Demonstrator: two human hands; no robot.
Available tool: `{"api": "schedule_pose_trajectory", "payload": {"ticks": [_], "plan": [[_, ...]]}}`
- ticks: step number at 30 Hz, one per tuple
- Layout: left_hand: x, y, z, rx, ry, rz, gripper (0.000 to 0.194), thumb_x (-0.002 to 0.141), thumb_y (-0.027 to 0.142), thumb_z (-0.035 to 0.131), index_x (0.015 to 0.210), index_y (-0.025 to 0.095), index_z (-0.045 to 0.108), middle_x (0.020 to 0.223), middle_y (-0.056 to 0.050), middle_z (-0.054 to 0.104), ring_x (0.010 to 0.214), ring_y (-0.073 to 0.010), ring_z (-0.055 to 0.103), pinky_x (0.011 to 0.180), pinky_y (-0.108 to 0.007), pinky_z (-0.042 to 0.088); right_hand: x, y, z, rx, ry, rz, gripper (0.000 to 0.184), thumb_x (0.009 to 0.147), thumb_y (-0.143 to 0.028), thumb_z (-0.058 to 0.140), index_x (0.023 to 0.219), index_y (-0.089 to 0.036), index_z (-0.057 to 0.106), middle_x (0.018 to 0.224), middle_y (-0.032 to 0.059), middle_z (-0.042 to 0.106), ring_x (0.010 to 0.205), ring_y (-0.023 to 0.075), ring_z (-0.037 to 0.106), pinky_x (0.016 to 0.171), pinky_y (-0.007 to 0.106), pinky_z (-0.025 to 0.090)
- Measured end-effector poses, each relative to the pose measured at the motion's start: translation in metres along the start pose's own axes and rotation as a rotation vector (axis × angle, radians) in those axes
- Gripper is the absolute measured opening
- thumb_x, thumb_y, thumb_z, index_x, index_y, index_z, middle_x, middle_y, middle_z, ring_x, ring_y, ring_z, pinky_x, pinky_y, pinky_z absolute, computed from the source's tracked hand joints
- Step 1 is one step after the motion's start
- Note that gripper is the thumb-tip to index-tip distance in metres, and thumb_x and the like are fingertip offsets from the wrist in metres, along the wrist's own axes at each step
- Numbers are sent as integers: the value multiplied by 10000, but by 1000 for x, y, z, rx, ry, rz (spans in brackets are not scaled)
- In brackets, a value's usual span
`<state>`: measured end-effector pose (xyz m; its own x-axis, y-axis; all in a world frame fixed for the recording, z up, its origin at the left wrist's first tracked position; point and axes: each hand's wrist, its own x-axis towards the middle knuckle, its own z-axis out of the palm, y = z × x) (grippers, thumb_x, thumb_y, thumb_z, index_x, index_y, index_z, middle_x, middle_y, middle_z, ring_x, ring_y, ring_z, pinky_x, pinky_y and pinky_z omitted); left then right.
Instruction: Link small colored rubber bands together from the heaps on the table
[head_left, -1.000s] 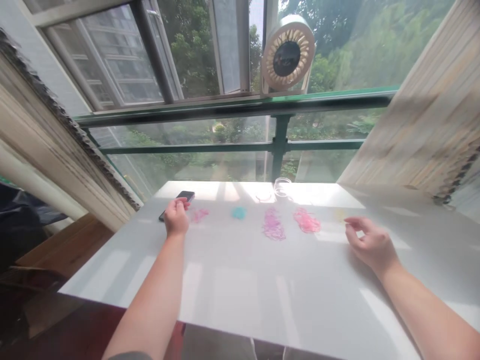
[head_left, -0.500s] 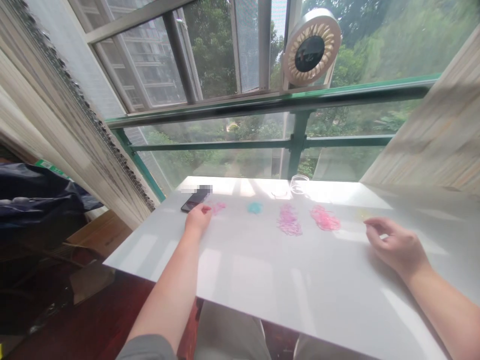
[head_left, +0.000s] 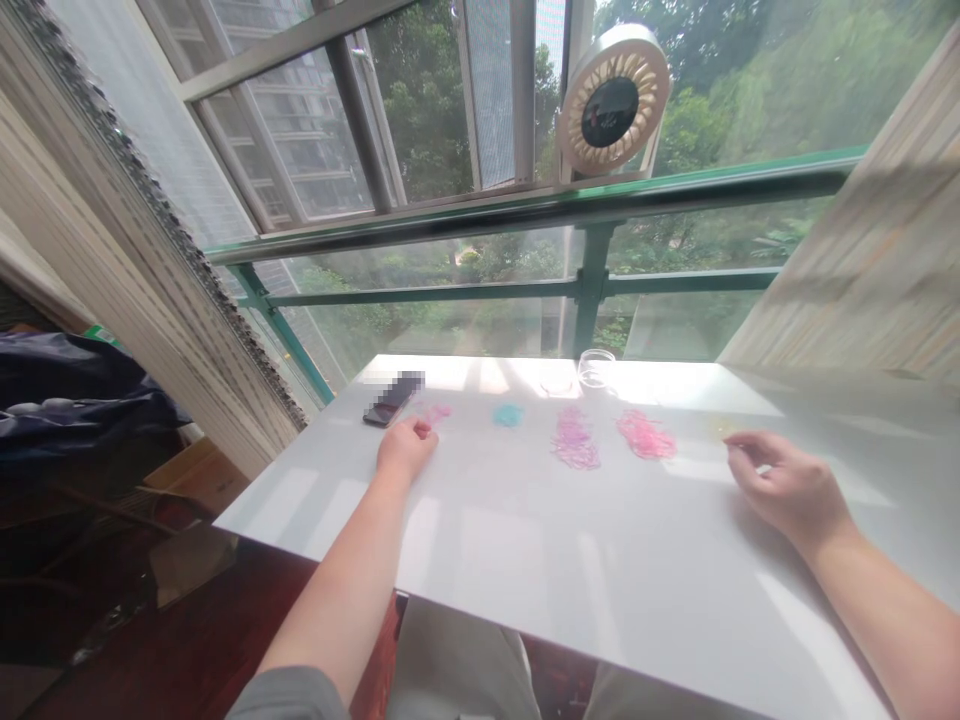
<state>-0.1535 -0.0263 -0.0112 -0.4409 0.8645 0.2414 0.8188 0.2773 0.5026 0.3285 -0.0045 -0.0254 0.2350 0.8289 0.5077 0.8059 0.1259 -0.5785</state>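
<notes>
My left hand [head_left: 409, 447] rests on the white table with its fingers curled together, just in front of a small pile of light pink thin strands [head_left: 439, 411] and near a phone [head_left: 391, 402]. Whether anything is between those fingers is hidden. On the right, my right hand [head_left: 791, 490] has thumb and forefinger pressed together at a faint yellow pile [head_left: 716, 427]; anything pinched there is too small to make out. Between the hands lie a turquoise pile [head_left: 508, 415], a purple pile [head_left: 576, 440] and a bright pink pile [head_left: 646, 436] of similar thin strands, possibly small rubber bands.
A clear glass or plastic container [head_left: 597, 369] stands at the back of the table [head_left: 517, 570]. Behind it runs a green railing [head_left: 420, 295] before the window. A round fan [head_left: 615, 100] sits above the rail. Curtains [head_left: 870, 240] hang at both sides.
My left hand has drawn slightly toward me and right, away from the phone, and its fingers are more curled. My right hand stays at the yellow pile, and the view has shifted slightly.
</notes>
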Motion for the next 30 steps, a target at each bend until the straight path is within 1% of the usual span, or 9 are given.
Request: {"api": "schedule_pose_trajectory", "payload": {"ticks": [6,11,15,18,20,24,27,30], "plan": [[4,-2,6,-13,48,52,156,655,340,616,726,210,667,730,-53,700,679,-217,635,626,-309,485,-1,-1,-1,23,-18,-19,150,640,-293,539,755,-235,617,665,22,643,497,150,553,592,268,454],[6,-4,6,-2,51,66,132,682,311,592,695,214,680,670,-50,690,659,-217,633,618,-304,480,-1,-2,-2,17,-50,-5,141,649,-281,546,765,-236,614,678,19,642,510,153,558,603,270,455],[4,-4,5,-6,56,99,162,726,309,555,745,202,675,726,-64,696,694,-221,634,663,-318,484,-1,-4,-3,15,-79,20,149,659,-284,554,779,-231,626,685,25,651,518,158,565,600,273,456],[3,-3,4,-19,61,138,191,760,314,517,780,189,660,772,-73,696,739,-223,636,695,-322,481,-2,-2,-2,18,-74,23,146,659,-282,560,777,-231,628,675,20,651,519,157,570,597,270,459],[1,-2,4,-32,58,174,204,779,317,497,800,185,652,794,-70,693,750,-212,634,711,-314,477,-2,-1,-1,20,-63,3,146,662,-283,557,775,-224,629,665,23,653,512,158,572,584,270,459],[-2,4,4,-58,36,268,210,800,329,480,806,192,639,813,-56,680,761,-192,621,748,-295,464,-2,1,2,31,-25,-83,166,674,-298,537,770,-202,633,643,33,652,502,165,580,563,279,463],[-4,9,5,-76,25,325,221,818,335,461,817,192,630,824,-55,670,782,-193,611,762,-293,454,-3,0,3,32,-5,-134,174,687,-304,520,766,-195,630,621,24,639,471,152,561,552,278,466],[-5,12,5,-95,32,350,225,832,336,442,828,188,612,844,-60,664,806,-200,605,773,-300,452,-4,-2,4,29,5,-168,161,697,-297,512,761,-200,624,611,17,632,444,136,534,532,263,459]]}}
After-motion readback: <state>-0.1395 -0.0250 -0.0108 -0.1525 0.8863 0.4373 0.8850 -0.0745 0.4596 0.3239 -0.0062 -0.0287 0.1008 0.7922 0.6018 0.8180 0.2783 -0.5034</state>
